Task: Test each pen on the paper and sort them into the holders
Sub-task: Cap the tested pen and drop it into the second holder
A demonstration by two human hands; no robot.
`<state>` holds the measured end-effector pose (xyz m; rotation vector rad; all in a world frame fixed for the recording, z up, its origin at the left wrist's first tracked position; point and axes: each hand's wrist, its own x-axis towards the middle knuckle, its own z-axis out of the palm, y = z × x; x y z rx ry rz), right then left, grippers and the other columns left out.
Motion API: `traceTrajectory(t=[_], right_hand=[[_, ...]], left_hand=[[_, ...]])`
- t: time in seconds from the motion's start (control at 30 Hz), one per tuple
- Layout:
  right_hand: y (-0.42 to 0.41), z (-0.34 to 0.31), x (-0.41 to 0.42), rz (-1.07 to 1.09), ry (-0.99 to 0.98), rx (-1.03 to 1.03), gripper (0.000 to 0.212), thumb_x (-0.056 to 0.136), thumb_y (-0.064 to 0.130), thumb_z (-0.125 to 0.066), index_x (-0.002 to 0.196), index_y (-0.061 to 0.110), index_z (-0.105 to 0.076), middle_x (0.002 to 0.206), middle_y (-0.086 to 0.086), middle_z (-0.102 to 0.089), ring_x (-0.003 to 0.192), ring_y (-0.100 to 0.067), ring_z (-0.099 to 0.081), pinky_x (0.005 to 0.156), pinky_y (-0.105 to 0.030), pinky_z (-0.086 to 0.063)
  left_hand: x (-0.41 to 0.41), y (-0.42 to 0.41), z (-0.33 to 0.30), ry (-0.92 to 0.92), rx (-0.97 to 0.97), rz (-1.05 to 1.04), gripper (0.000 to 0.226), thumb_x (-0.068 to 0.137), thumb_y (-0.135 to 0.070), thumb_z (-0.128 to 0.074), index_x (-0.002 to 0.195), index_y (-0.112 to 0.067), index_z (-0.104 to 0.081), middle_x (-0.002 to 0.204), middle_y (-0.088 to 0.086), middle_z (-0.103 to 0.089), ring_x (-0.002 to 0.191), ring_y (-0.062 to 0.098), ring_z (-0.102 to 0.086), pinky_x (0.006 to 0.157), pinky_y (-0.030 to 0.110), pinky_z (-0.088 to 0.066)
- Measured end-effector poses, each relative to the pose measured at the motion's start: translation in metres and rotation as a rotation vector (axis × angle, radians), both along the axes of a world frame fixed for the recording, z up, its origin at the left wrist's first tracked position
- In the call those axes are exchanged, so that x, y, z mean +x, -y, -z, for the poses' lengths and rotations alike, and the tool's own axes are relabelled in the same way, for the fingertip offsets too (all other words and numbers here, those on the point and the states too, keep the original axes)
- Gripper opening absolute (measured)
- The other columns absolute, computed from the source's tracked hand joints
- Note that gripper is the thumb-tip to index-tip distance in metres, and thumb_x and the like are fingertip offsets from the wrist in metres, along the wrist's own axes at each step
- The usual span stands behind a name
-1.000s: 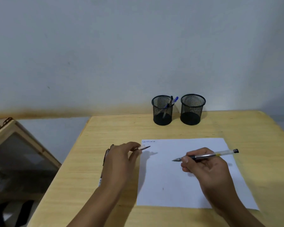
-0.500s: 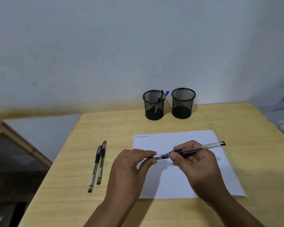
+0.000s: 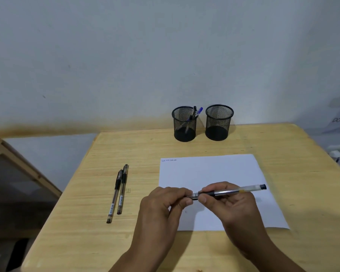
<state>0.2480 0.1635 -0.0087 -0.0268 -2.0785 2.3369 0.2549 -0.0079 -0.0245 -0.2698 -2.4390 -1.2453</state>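
Note:
My right hand (image 3: 229, 205) grips a clear-barrelled pen (image 3: 241, 191) held level above the white paper (image 3: 214, 173). My left hand (image 3: 163, 207) pinches the pen's cap (image 3: 193, 196) at the tip end, and the cap looks pushed onto the pen. Two capped pens (image 3: 119, 191) lie side by side on the table left of the paper. At the back stand two black mesh holders: the left holder (image 3: 184, 124) has a few pens in it, the right holder (image 3: 219, 122) looks empty. Small scribbles mark the paper's top left corner.
The wooden table (image 3: 302, 193) ends close on the left and right. A wood-framed glass object (image 3: 18, 173) leans on the floor at the left. A white wall rises just behind the holders.
My left hand, which held the cap apart near the paper's left edge, has come over to the pen tip. The cap now sits on the pen. The two pens on the table are uncovered.

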Motion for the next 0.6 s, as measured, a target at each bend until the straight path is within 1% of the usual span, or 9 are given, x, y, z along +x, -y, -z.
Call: traceTrajectory(t=[0.03, 0.1, 0.2, 0.27, 0.3, 0.37, 0.5, 0.53, 0.6], right_hand=[[0.002, 0.0, 0.002, -0.003, -0.001, 0.002, 0.012, 0.077, -0.005, -0.077, 0.078, 0.007, -0.075, 0.077, -0.009, -0.077, 0.076, -0.018, -0.074, 0.069, -0.018, -0.055], [0.005, 0.001, 0.005, 0.007, 0.005, -0.006, 0.012, 0.078, -0.003, -0.077, 0.083, 0.007, -0.073, 0.078, -0.01, -0.077, 0.078, -0.019, -0.074, 0.071, -0.02, -0.056], [0.008, 0.001, 0.004, 0.066, 0.056, -0.071, 0.025, 0.08, 0.003, -0.077, 0.098, 0.011, -0.062, 0.078, -0.012, -0.076, 0.079, -0.02, -0.074, 0.079, -0.029, -0.055], [0.009, -0.002, 0.0, 0.123, 0.092, -0.105, 0.027, 0.08, 0.004, -0.077, 0.096, 0.01, -0.056, 0.078, -0.011, -0.076, 0.075, -0.017, -0.072, 0.083, -0.035, -0.053], [0.008, -0.003, -0.002, 0.145, 0.087, -0.098, 0.025, 0.08, 0.005, -0.078, 0.091, 0.01, -0.057, 0.078, -0.011, -0.076, 0.074, -0.017, -0.071, 0.082, -0.037, -0.054], [0.005, -0.008, -0.006, 0.172, 0.048, -0.044, 0.02, 0.078, 0.007, -0.08, 0.085, 0.011, -0.062, 0.079, -0.012, -0.075, 0.074, -0.02, -0.071, 0.081, -0.041, -0.056], [-0.014, -0.018, -0.02, 0.248, -0.003, 0.105, 0.014, 0.08, 0.012, -0.08, 0.088, 0.013, -0.069, 0.085, -0.014, -0.073, 0.078, -0.031, -0.07, 0.082, -0.049, -0.059], [-0.022, -0.021, -0.025, 0.269, -0.008, 0.149, 0.012, 0.08, 0.013, -0.08, 0.087, 0.016, -0.07, 0.084, -0.013, -0.073, 0.077, -0.032, -0.07, 0.081, -0.051, -0.058], [-0.038, -0.027, -0.037, 0.292, -0.022, 0.237, 0.01, 0.081, 0.014, -0.078, 0.085, 0.019, -0.071, 0.076, -0.005, -0.072, 0.065, -0.022, -0.069, 0.074, -0.049, -0.059]], left_hand=[[0.001, 0.001, 0.001, 0.021, 0.002, 0.006, 0.012, 0.085, -0.029, -0.073, 0.096, -0.035, -0.075, 0.091, -0.032, -0.069, 0.084, 0.005, -0.063, 0.069, 0.01, -0.044], [0.003, 0.002, 0.003, 0.09, 0.032, 0.007, 0.012, 0.086, -0.024, -0.076, 0.09, -0.035, -0.077, 0.089, -0.03, -0.071, 0.084, 0.006, -0.064, 0.067, 0.01, -0.043], [0.006, -0.002, 0.001, 0.176, 0.125, 0.002, 0.015, 0.083, -0.024, -0.078, 0.089, -0.038, -0.078, 0.087, -0.031, -0.071, 0.085, 0.004, -0.066, 0.068, 0.01, -0.044], [0.007, -0.007, -0.002, 0.203, 0.182, 0.026, 0.016, 0.084, -0.026, -0.077, 0.093, -0.039, -0.078, 0.088, -0.03, -0.072, 0.084, 0.005, -0.066, 0.07, 0.01, -0.044], [0.006, -0.01, -0.003, 0.21, 0.197, 0.039, 0.016, 0.084, -0.027, -0.077, 0.095, -0.039, -0.078, 0.089, -0.029, -0.072, 0.084, 0.005, -0.066, 0.071, 0.009, -0.044], [0.003, -0.013, -0.005, 0.228, 0.215, 0.052, 0.018, 0.083, -0.03, -0.077, 0.099, -0.04, -0.076, 0.089, -0.028, -0.072, 0.082, 0.004, -0.065, 0.069, 0.01, -0.044], [-0.017, -0.016, -0.007, 0.256, 0.148, 0.058, 0.028, 0.081, -0.038, -0.078, 0.108, -0.039, -0.071, 0.088, -0.029, -0.071, 0.082, 0.001, -0.064, 0.073, 0.015, -0.049], [-0.025, -0.018, -0.007, 0.263, 0.14, 0.053, 0.028, 0.081, -0.039, -0.077, 0.109, -0.038, -0.071, 0.088, -0.028, -0.071, 0.081, 0.001, -0.064, 0.074, 0.016, -0.05], [-0.044, -0.023, -0.01, 0.286, 0.153, 0.042, 0.028, 0.082, -0.038, -0.077, 0.11, -0.035, -0.072, 0.086, -0.024, -0.072, 0.079, 0.001, -0.063, 0.073, 0.015, -0.05]])
